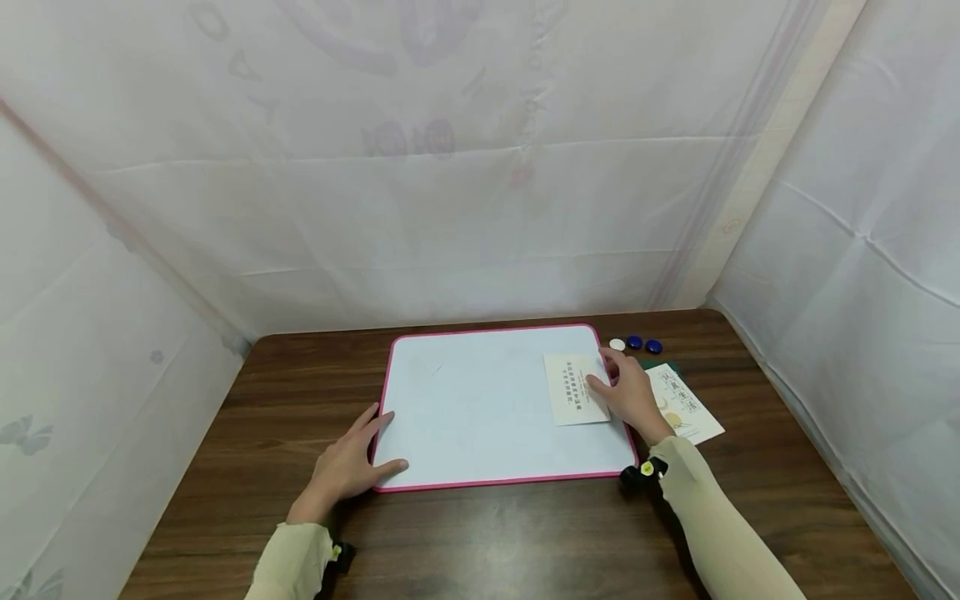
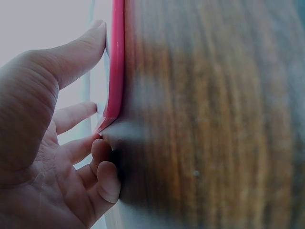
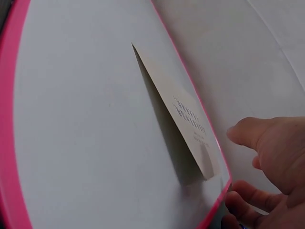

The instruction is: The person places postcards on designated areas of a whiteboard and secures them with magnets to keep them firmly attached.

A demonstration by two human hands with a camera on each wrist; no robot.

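A pink-rimmed whiteboard [image 1: 465, 408] lies on the wooden table. At its left edge my left hand [image 1: 345, 462] holds the board, with thumb and forefinger over the surface; in the left wrist view the lower fingers [image 2: 108, 181] curl by the edge. A cream card [image 1: 573, 400] with dark printed characters rests near the board's right edge. In the right wrist view the card [image 3: 178, 109] leans up off the surface. My right hand [image 1: 630, 392] is beside it, fingertips at the board's right edge. There the right thumb [image 3: 248, 132] shows apart from the card.
Right of the board lies another printed card [image 1: 693, 412] with a yellow picture, over a dark green piece [image 1: 667, 365]. A white disc [image 1: 617, 344] and two blue discs [image 1: 644, 344] sit behind. White sheeting [image 1: 450, 233] encloses the table's back and sides.
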